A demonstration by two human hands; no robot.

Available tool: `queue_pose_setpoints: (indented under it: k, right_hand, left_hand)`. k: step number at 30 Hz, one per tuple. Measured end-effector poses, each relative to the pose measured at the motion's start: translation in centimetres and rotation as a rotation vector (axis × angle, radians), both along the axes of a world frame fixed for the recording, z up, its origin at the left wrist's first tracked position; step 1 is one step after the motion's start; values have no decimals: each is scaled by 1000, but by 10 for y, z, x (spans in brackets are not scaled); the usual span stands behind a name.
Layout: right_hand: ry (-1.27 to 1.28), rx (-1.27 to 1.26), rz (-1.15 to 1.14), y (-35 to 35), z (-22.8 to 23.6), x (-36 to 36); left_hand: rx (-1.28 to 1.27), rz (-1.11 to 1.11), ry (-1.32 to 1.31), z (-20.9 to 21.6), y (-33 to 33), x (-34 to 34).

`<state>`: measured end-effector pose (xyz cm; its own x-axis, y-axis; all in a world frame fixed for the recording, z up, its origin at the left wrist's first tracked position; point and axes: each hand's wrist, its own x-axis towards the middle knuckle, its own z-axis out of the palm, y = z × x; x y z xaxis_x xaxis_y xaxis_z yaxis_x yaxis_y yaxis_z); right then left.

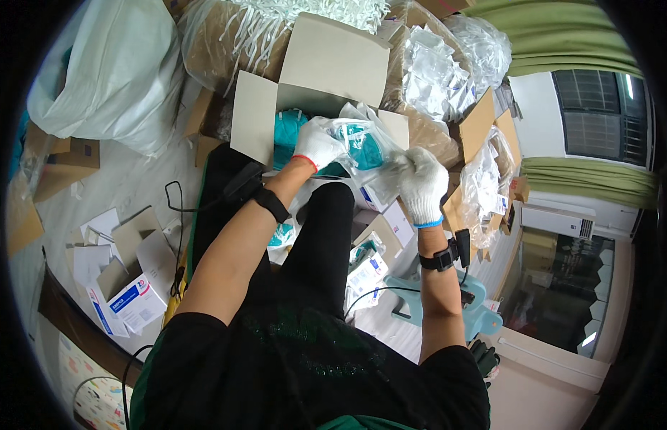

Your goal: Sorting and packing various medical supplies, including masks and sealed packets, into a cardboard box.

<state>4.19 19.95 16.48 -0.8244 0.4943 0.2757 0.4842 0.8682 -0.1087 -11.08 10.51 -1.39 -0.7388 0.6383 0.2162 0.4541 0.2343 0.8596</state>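
Both my hands wear white knit gloves. My left hand (318, 143) grips one end of a clear plastic bag (366, 147) that holds a teal mask. My right hand (422, 185) pinches the bag's other end, so the bag is stretched between them above my lap. Just behind the bag stands an open cardboard box (312, 79) with more teal masks (289, 132) inside.
Small white-and-blue cartons (129, 301) and flat card pieces lie on the floor at left. A large white sack (108, 79) sits at back left. Cardboard boxes of clear-bagged items (437, 72) fill the back right. A light blue stool (477, 315) stands at right.
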Motion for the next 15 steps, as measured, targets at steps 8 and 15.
queue_pose_setpoints:
  k: [8,15]
  right_hand:
    - [84,-89,-179,35,14,13]
    - [0,-98,-291,58,2,2]
  left_hand:
    - [329,113,-928,-3,-15,-13]
    - [381,-62,-970,21,-26,-13]
